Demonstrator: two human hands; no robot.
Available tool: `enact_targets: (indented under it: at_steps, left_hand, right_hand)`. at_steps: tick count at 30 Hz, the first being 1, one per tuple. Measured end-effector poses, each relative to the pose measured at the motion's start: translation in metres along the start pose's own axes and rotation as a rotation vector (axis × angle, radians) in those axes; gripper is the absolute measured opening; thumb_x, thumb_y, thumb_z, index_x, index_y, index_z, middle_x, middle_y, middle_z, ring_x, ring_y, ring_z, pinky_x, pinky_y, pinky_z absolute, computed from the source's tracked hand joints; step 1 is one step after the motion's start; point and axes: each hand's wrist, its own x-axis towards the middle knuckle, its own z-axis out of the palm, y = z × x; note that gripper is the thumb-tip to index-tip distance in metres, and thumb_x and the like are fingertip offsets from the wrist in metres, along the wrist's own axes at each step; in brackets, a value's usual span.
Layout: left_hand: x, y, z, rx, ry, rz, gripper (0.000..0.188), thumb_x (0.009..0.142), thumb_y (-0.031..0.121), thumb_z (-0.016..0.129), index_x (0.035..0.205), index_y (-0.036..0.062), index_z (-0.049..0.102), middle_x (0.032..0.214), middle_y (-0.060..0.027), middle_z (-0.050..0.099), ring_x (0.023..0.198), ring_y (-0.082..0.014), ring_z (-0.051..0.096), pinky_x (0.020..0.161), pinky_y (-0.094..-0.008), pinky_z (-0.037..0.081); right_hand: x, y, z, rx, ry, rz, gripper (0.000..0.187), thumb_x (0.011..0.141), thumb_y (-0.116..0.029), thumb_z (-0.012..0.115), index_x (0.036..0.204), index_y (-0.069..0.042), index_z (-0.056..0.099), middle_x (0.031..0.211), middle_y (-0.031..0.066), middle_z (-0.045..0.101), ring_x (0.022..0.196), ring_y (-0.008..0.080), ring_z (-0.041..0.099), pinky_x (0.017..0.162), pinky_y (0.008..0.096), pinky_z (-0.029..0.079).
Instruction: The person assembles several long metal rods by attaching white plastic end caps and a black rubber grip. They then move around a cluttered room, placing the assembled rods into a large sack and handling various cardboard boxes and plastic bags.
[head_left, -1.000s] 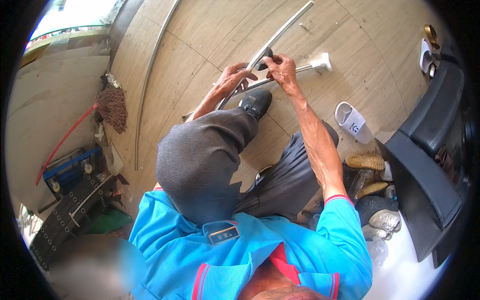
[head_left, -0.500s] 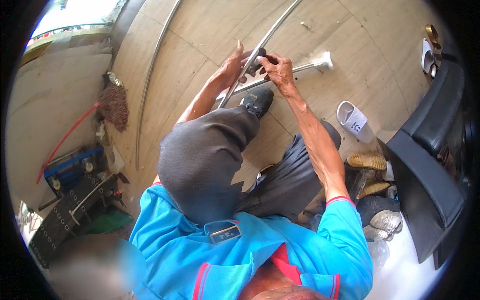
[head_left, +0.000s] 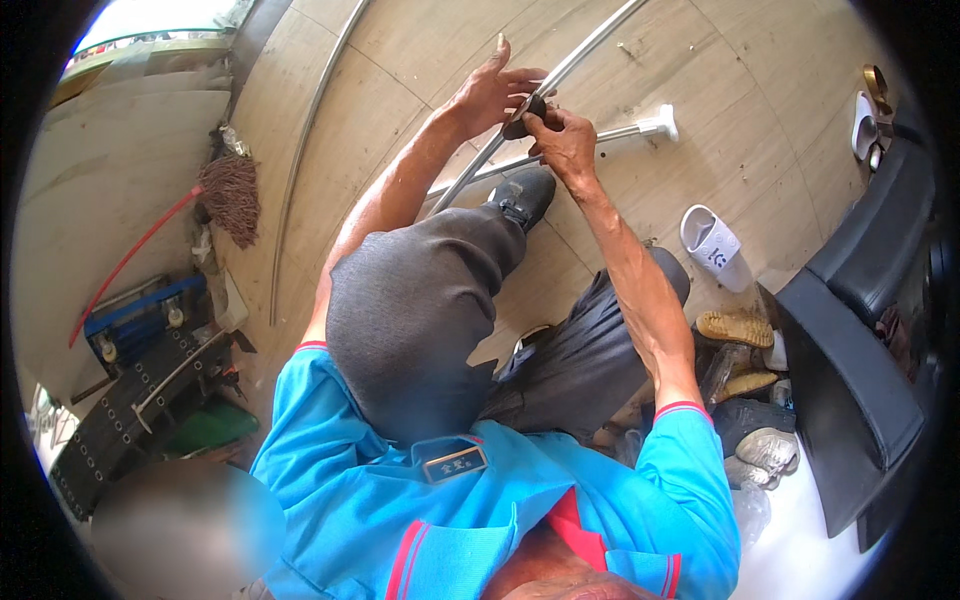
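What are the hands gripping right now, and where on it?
Both the left hand and right hand grip a small dark fitting on the long metal tube, partway along it.

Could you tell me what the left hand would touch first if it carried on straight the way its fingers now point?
The left hand points up and away across the tiled floor. Past its fingertips only bare floor shows up to the picture's edge, so the way looks free, though depth is hard to judge here.

The small dark part (head_left: pixel 525 112) is mostly hidden between the left hand (head_left: pixel 492 90) and right hand (head_left: pixel 565 142); its kind is unclear. The long metal tube (head_left: pixel 570 62) runs off the top edge; a blurred patch (head_left: pixel 185 525) covers the lower left.
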Motion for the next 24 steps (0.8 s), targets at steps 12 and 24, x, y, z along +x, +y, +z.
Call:
enact_targets:
  at_steps: [12,24]
  left_hand:
    - [0.012,0.040,-0.018,0.026,0.163,0.271,0.038,0.090,0.014,0.061,0.119,-0.0099,0.054,0.111,-0.0233,0.062,0.096,-0.0333,0.066,0.091,-0.0404,0.056]
    - [0.047,0.069,0.005,-0.175,0.352,0.291,0.055,0.071,0.000,0.077,0.119,-0.0082,0.051,0.096,-0.0167,0.061,0.075,-0.0254,0.066,0.067,-0.0341,0.059]
  right_hand:
    - [-0.004,-0.019,-0.006,0.256,-0.108,0.099,0.031,0.084,-0.025,0.069,0.094,0.004,0.066,0.077,0.0086,0.069,0.053,0.0102,0.060,0.044,0.0213,0.045]
    - [-0.011,-0.010,0.021,0.176,-0.226,-0.025,0.030,0.085,-0.024,0.071,0.091,0.004,0.065,0.071,0.0057,0.065,0.054,0.0104,0.059,0.042,0.0230,0.046]
